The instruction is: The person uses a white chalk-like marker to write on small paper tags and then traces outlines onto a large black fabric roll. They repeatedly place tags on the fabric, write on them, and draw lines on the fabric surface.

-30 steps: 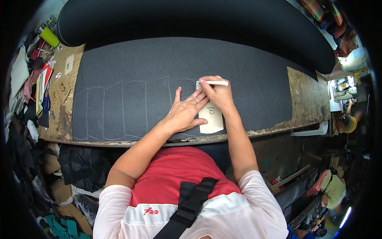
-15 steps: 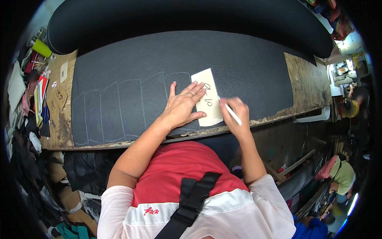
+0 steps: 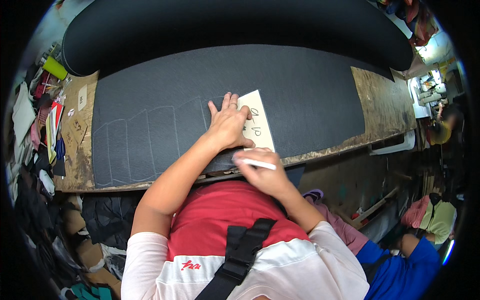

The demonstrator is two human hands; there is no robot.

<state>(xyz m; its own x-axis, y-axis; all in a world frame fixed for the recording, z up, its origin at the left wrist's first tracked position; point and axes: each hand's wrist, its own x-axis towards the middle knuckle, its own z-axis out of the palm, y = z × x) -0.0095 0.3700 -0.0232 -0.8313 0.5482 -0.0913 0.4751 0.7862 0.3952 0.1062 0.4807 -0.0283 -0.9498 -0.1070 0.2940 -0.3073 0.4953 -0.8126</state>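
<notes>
A cream card template point(image 3: 260, 120) with dark handwriting lies on dark grey sheet material point(image 3: 310, 100). My left hand point(image 3: 227, 125) presses on the card's left edge, fingers spread, some of them on the grey sheet. In my right hand point(image 3: 265, 175) is a slim white marking pen point(image 3: 259, 163). Its tip is hidden or smeared by motion, close to the card's lower left corner near the table's front edge. Left of the card, several pale outlines point(image 3: 148, 142) run side by side across the sheet.
A large black roll point(image 3: 240, 25) spans the table's far side. The worn wooden table point(image 3: 382, 102) shows at both ends. Card pieces point(image 3: 75, 131), papers and a green cup point(image 3: 54, 67) sit at left. A person in blue point(image 3: 410, 265) is at lower right.
My right hand and the pen have moved left and nearer, from the card's right side to its lower left corner. My left hand has shifted slightly left. A person in blue shows more.
</notes>
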